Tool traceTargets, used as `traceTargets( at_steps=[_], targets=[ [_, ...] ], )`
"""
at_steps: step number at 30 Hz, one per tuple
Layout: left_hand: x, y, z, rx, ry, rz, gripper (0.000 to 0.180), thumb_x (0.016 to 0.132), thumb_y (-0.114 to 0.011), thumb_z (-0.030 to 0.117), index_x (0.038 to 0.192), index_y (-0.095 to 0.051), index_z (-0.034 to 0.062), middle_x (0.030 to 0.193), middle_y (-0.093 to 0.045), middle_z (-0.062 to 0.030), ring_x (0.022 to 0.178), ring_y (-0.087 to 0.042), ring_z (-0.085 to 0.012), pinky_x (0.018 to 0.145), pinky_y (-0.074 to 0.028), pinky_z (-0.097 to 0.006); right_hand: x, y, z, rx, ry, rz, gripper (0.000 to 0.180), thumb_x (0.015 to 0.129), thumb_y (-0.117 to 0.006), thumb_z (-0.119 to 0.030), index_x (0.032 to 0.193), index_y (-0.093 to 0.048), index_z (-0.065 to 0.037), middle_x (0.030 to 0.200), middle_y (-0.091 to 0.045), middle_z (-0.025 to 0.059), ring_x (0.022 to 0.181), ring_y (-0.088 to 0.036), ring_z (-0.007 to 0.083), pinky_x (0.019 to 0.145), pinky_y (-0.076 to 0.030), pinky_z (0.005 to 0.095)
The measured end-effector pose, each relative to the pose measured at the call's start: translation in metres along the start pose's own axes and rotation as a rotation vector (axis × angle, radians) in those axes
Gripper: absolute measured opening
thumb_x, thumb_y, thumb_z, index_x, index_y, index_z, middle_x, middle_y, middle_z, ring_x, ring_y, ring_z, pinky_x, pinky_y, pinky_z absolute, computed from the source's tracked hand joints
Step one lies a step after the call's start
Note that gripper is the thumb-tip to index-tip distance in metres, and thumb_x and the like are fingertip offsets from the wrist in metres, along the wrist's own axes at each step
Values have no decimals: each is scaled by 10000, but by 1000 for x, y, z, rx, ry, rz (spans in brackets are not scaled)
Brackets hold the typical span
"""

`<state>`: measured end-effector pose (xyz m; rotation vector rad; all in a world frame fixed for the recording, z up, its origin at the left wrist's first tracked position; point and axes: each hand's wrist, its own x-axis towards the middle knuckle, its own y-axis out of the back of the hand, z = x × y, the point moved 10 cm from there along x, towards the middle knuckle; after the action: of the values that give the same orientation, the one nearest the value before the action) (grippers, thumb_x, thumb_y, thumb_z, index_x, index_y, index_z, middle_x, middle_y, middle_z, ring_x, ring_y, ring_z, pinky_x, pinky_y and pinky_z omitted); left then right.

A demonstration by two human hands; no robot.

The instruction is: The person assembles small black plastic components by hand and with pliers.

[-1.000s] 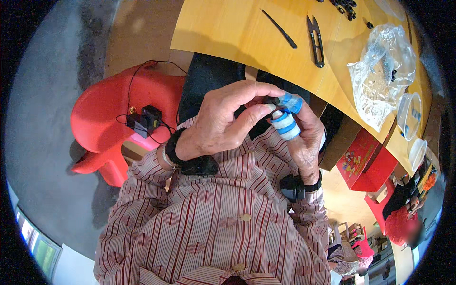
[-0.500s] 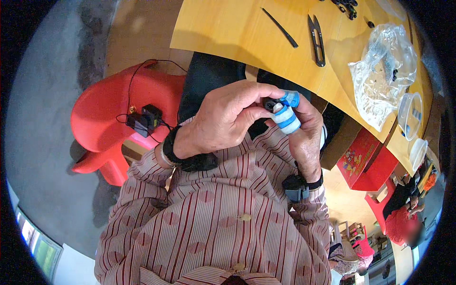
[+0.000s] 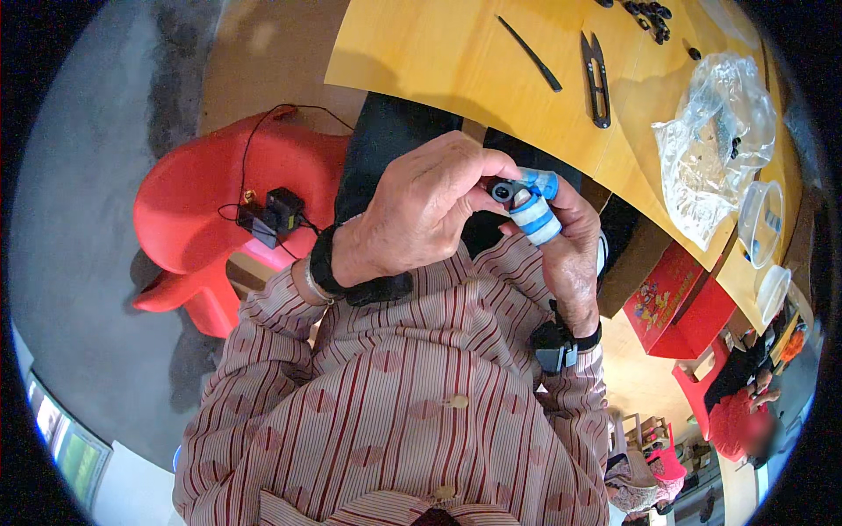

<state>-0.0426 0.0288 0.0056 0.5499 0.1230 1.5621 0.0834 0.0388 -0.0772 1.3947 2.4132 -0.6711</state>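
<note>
My left hand [image 3: 421,206] pinches a small black plastic part [image 3: 503,190] between thumb and forefinger. A round hole in the part faces up. From the other side, my right hand [image 3: 568,223] closes on the same part with its fingertips. Blue and white bands [image 3: 537,219] wrap what looks like my right thumb, its pale tip poking out. A second blue wrap [image 3: 539,182] covers a fingertip beside it. Both hands are over my lap, just off the near table edge. My right palm is turned out of sight.
On the yellow table [image 3: 421,53] lie thread snips [image 3: 596,83], a thin black tool [image 3: 529,54], loose black parts [image 3: 651,19], a clear plastic bag [image 3: 715,149] and clear tubs [image 3: 759,223]. A red chair [image 3: 202,202] bearing black devices with a cable [image 3: 272,215] stands left; a red box [image 3: 675,302] sits right.
The black part has been turned, and its round hole now shows. My left fingers have shifted slightly round it. The table's things sit a little further right in the view.
</note>
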Motion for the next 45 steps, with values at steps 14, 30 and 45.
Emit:
traceTargets(
  at_steps=[14, 30, 45],
  targets=[
    [0, 3, -3, 4, 27, -1, 220, 703, -637, -53, 912, -614, 12, 733, -569, -110, 627, -558, -227, 568, -441, -297, 3, -2, 4, -19, -16, -9, 205, 868, -585, -74, 1068, -619, -40, 963, -632, 44, 845, -599, 119, 677, -539, 252],
    [15, -33, 2, -56, 3, -183, 326, 650, -698, -21, 960, -641, 63, 933, -571, -95, 855, -563, -262, 741, -466, -332, -16, 21, 8, 256, -51, -84, 300, 916, -566, -246, 1129, -581, -35, 917, -632, 40, 863, -599, 111, 701, -502, 234],
    [23, -38, 6, -33, -24, -160, 323, 697, -671, -38, 994, -572, 43, 787, -562, -104, 696, -564, -260, 612, -452, -335, -21, 67, -17, -70, 69, 192, 273, 874, -510, -22, 1135, -588, -7, 998, -634, 58, 856, -618, 120, 707, -514, 236]
  ],
)
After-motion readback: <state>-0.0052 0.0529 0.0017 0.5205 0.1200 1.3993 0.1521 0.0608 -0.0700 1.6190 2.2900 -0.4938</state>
